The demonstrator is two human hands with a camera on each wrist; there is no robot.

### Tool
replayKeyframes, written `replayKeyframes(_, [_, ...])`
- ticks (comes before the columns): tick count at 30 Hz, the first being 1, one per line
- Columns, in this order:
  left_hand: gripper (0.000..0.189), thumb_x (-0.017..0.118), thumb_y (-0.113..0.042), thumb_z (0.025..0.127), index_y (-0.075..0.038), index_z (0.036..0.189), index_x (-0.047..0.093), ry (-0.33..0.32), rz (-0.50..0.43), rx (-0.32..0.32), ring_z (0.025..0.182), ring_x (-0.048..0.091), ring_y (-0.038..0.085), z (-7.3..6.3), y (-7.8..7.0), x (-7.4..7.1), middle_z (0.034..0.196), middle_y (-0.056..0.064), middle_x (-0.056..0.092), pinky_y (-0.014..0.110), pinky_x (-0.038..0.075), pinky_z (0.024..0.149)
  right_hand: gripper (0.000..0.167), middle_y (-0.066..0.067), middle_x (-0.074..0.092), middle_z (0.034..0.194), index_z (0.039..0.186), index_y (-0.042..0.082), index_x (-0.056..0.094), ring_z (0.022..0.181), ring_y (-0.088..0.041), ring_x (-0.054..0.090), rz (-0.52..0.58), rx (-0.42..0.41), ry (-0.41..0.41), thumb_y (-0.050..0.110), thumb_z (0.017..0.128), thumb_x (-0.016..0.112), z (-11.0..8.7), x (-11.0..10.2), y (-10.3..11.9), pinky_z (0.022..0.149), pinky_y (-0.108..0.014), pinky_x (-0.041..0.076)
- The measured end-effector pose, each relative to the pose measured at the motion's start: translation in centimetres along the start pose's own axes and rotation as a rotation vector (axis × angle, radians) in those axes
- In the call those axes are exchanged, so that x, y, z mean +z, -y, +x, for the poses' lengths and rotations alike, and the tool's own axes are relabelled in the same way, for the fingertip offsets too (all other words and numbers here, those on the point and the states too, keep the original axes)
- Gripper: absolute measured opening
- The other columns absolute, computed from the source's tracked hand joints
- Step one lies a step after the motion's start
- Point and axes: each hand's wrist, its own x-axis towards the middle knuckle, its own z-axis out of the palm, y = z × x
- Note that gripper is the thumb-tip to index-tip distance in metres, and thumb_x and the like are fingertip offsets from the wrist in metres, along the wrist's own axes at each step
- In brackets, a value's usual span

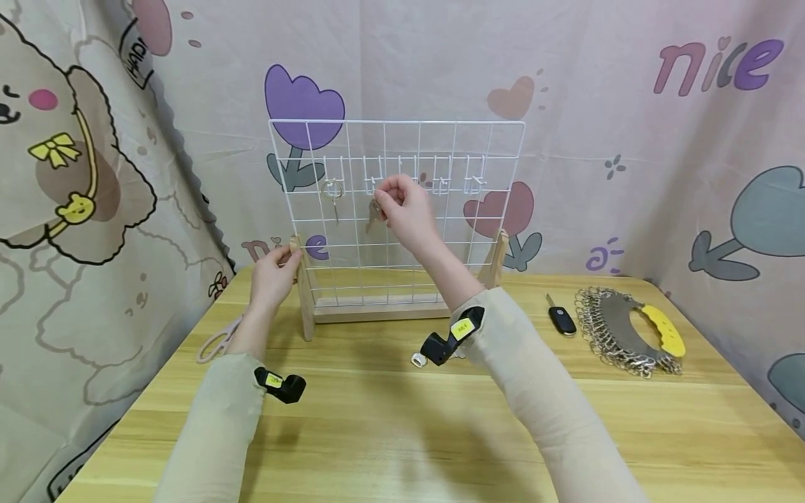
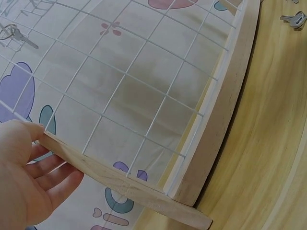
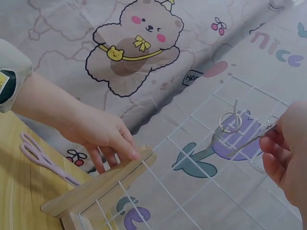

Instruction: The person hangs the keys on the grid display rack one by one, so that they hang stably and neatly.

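A white wire grid rack [image 1: 383, 266] stands on a wooden base with wooden uprights. My left hand [image 1: 270, 276] grips the top of the left wooden upright [image 1: 305, 300], thumb on the near side and fingers behind. My right hand [image 1: 409, 213] pinches a key [image 3: 250, 140] in front of the grid, close to a white hook [image 1: 371, 183]; its fingers partly hide the hook and the key's head. On the leftmost hook hangs another key [image 1: 336, 212] by a metal ring [image 3: 230, 122]. Two more white hooks, one of them a right-hand hook [image 1: 474, 184], sit further right.
Pale scissors [image 1: 216, 344] lie left of the rack, partly behind the left forearm. A black car key [image 1: 562, 319] lies at the right, beside a yellow-handled grey tool [image 1: 668, 332] edged with metal rings. Below the right wrist lies a small key [image 2: 295, 19]. A patterned cloth hangs behind.
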Motion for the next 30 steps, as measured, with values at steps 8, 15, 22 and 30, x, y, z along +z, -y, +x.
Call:
replayKeyframes(8, [0.050,0.045,-0.029,0.098,0.002,0.137,0.040,0.007,0.004,0.002,0.115,0.050,0.032,0.00,0.23,-0.02,0.128,0.023,0.050,0.039,0.052,0.087,0.008,-0.003,0.054,0.070,0.095,-0.003,0.056,0.055,-0.010,0.052,0.002,0.005,-0.057,0.005,0.092,0.055,-0.01,0.37,0.48,0.046,-0.016,0.044])
replayKeyframes(15, [0.048,0.045,-0.026,0.098,0.003,0.137,0.041,-0.002,0.003,0.014,0.115,0.051,0.032,0.06,0.13,0.01,0.127,0.023,0.050,0.039,0.053,0.086,0.009,-0.003,0.054,0.070,0.095,-0.004,0.056,0.056,-0.010,0.052,0.003,-0.011,-0.098,0.005,0.092,0.055,0.20,0.61,0.81,0.050,-0.016,0.047])
replayKeyframes(22, [0.051,0.044,-0.029,0.098,0.003,0.138,0.039,0.003,-0.004,-0.004,0.116,0.050,0.032,-0.03,0.10,-0.07,0.129,0.023,0.049,0.037,0.052,0.087,0.009,-0.005,0.055,0.072,0.095,-0.004,0.055,0.059,-0.010,0.052,-0.029,-0.007,-0.117,0.005,0.093,0.054,0.42,0.88,0.56,0.058,-0.022,0.054])
replayKeyframes(30, [0.050,0.044,-0.027,0.099,0.004,0.138,0.039,0.004,0.001,-0.006,0.115,0.050,0.032,-0.18,0.06,-0.08,0.129,0.023,0.049,0.040,0.051,0.089,0.008,-0.005,0.055,0.073,0.094,-0.003,0.057,0.063,-0.014,0.055,-0.077,-0.009,-0.120,0.005,0.092,0.055,0.52,0.99,0.43,0.058,-0.020,0.053])
